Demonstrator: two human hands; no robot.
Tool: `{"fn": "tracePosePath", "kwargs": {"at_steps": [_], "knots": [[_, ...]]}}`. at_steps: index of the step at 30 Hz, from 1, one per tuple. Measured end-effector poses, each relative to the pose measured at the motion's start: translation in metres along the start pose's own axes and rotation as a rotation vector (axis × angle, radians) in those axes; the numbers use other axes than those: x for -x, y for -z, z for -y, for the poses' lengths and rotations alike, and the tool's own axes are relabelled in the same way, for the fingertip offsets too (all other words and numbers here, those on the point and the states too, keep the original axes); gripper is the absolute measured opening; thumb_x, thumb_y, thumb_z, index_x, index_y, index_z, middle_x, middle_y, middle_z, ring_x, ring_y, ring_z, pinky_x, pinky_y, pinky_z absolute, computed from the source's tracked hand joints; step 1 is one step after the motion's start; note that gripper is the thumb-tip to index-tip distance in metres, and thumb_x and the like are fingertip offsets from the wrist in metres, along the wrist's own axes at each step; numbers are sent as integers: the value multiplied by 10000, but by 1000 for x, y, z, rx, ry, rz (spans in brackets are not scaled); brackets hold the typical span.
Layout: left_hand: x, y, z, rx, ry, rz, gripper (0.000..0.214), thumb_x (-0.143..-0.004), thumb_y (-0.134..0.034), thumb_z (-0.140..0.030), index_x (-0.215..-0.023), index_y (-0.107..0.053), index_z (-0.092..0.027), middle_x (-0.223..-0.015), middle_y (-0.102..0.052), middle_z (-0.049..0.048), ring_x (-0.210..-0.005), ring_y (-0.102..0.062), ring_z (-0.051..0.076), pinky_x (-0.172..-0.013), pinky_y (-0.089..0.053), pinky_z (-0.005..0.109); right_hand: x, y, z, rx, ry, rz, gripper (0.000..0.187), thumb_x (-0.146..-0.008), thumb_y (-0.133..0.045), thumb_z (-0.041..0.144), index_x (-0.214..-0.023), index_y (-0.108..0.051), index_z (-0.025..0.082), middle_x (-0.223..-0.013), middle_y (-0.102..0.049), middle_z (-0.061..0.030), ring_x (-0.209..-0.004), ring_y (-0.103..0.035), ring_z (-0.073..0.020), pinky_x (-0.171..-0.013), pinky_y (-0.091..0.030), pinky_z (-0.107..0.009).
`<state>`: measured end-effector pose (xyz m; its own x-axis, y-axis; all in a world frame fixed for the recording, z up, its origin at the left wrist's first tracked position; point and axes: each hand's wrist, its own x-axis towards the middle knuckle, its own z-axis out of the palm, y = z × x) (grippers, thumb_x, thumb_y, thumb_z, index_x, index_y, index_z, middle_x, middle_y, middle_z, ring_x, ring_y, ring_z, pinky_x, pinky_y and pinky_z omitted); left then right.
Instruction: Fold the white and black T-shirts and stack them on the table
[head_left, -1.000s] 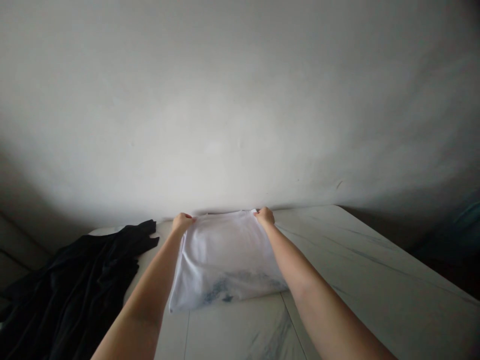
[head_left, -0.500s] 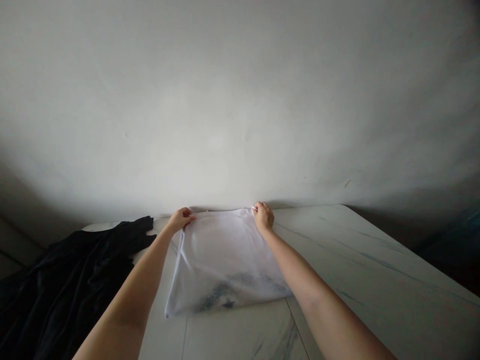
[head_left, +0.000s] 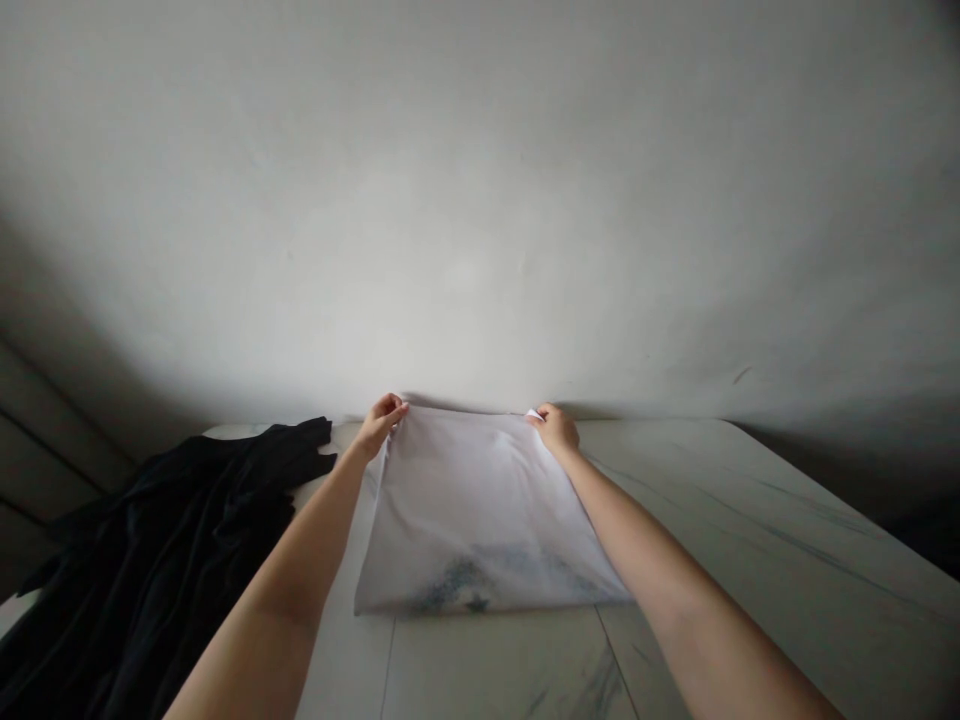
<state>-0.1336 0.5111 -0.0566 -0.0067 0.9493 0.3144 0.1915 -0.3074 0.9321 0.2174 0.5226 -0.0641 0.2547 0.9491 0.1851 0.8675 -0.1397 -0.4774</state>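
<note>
A white garment with a dark blue-grey print near its close edge lies folded on the table in front of me. My left hand pinches its far left corner, raised slightly off the tabletop. At the far right corner, my right hand grips the cloth between thumb and fingers. The far edge is stretched between both hands. What kind of garment it is cannot be made out from this folded shape.
Dark rumpled cloth covers the left side of the marble-patterned table. A pale wall rises right behind the table's far edge. The table's right edge slants toward me.
My left hand has lifted its corner a little, and the far edge is pulled straighter. The view has turned slightly left, shifting everything to the right.
</note>
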Motion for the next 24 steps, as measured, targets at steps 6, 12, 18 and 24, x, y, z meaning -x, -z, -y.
{"fn": "tracePosePath", "kwargs": {"at_steps": [6,12,18,24], "knots": [[-10,16,-7,-868,-189,176,129,-832,-596,-305,-778,-509,-225,-784,-585,-3,-764,-552,159,-679,-406,247,0,3,-1,74,-17,-16,269,-922,-551,445,-1026,-677,232,-985,-725,-58,-891,-655,-206,-646,-411,-239],[1,3,-13,-1190,-238,291,142,-934,-450,-216,-959,-588,-237,-1083,-625,50,-1010,-591,186,-852,-455,277,19,0,14,266,0,17,316,-989,-442,403,-1101,-631,175,-1018,-716,-129,-932,-676,-225,-728,-469,-280],[19,-5,-18,-1092,218,-300,374,-920,-458,-424,-1097,-596,-124,-1118,-646,181,-1045,-617,293,-857,-477,364,28,12,18,239,-86,38,353,-973,-471,392,-1151,-583,108,-1068,-692,-193,-996,-675,-262,-803,-499,-334],[22,4,-19,-886,507,-79,347,-801,-572,-483,-698,-667,-166,-833,-726,147,-951,-665,322,-777,-475,334,39,17,18,242,-141,77,350,-977,-455,375,-1116,-633,108,-1123,-676,-206,-1036,-662,-273,-827,-502,-345]]}}
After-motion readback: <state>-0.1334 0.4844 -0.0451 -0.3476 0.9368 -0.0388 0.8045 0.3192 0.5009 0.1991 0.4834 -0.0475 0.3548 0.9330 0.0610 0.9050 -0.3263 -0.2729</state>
